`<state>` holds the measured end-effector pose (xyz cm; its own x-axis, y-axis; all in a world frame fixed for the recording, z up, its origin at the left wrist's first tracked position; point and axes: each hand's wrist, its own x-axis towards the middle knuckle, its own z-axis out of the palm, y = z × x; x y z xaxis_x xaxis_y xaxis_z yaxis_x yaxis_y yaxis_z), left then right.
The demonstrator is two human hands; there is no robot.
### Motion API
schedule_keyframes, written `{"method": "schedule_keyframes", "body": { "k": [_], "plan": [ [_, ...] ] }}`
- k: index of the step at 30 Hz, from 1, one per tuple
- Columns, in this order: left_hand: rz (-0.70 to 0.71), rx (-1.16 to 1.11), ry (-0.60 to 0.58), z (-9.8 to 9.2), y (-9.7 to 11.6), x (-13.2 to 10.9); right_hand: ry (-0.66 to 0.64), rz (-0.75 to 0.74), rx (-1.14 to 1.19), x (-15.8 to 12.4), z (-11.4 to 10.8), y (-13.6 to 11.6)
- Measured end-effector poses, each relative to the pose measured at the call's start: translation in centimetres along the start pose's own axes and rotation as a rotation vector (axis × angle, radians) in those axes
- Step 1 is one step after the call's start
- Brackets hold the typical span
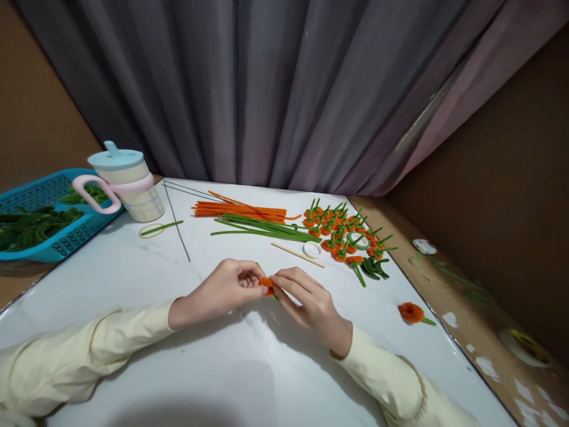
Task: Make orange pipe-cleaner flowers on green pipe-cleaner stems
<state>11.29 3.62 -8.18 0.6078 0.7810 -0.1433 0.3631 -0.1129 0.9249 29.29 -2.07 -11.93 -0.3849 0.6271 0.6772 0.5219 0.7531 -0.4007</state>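
Orange chenille coil (267,283), small and fuzzy, sits pinched between both hands just above the white tabletop (231,367), near its middle. A green stem end pokes out behind and below the coil. Left hand (229,287): fingers curled in, thumb and fingertips closed on the coil's left side. Right hand (311,302): thumb and forefinger pinching the coil's right edge, other fingers loosely bent, wrist resting on the table.

Progress, judged from what lies about: a heap of finished orange flowers with green stems (344,234) is piled beyond the right hand, and one finished flower (412,312) lies apart near the right edge. Raw stock remains: a bundle of orange pipe cleaners (240,209) and a bundle of green pipe cleaners (262,228), side by side beyond the hands. So a good many pieces are done, one is in the fingers, and there is material for more.

Further out: a wooden stick (296,253) beside a white tape ring (312,249); thin wires (178,222); a lidded cup with pink handle (127,184); a blue basket (44,196) of green material at far left.
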Motion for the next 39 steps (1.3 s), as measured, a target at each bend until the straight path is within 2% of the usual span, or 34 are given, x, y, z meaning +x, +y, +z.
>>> {"method": "schedule_keyframes", "body": {
  "k": [5, 9, 13, 17, 20, 23, 26, 29, 32, 39],
  "plan": [
    [-0.081, -0.042, -0.044, 0.1, 0.0, 0.2, -0.116, -0.116, -0.188, 0.2, -0.3, -0.2],
    [-0.096, -0.052, -0.063, 0.1, 0.0, 0.0, -0.134, -0.181, -0.252, 0.2, -0.3, 0.0],
    [-0.104, -0.131, -0.101, -0.3, 0.3, 0.0, -0.002, -0.032, -0.115, 0.0, -0.1, 0.4],
    [-0.045, -0.15, -0.101, -0.4, 0.2, -0.1, 0.125, 0.072, 0.018, 0.3, 0.0, 0.1],
    [0.083, -0.043, -0.059, -0.2, -0.1, -0.4, 0.137, 0.202, 0.149, 0.8, -0.4, -0.4],
    [0.329, 0.205, 0.045, -0.2, -0.3, -0.8, 0.094, 0.303, 0.308, 1.3, -1.1, -0.8],
    [0.597, 0.438, 0.09, -0.4, -0.4, -1.3, 0.055, 0.279, 0.338, 1.6, -1.7, -0.9],
    [0.767, 0.591, 0.071, -0.5, -0.5, -1.6, 0.031, 0.219, 0.299, 1.6, -1.9, -1.0],
    [0.836, 0.684, 0.057, -0.4, -0.4, -1.7, 0.015, 0.184, 0.296, 1.4, -1.7, -1.0],
    [0.843, 0.748, 0.038, -0.4, -0.2, -1.9, -0.014, 0.161, 0.301, 1.3, -1.7, -0.9]
  ]
}}
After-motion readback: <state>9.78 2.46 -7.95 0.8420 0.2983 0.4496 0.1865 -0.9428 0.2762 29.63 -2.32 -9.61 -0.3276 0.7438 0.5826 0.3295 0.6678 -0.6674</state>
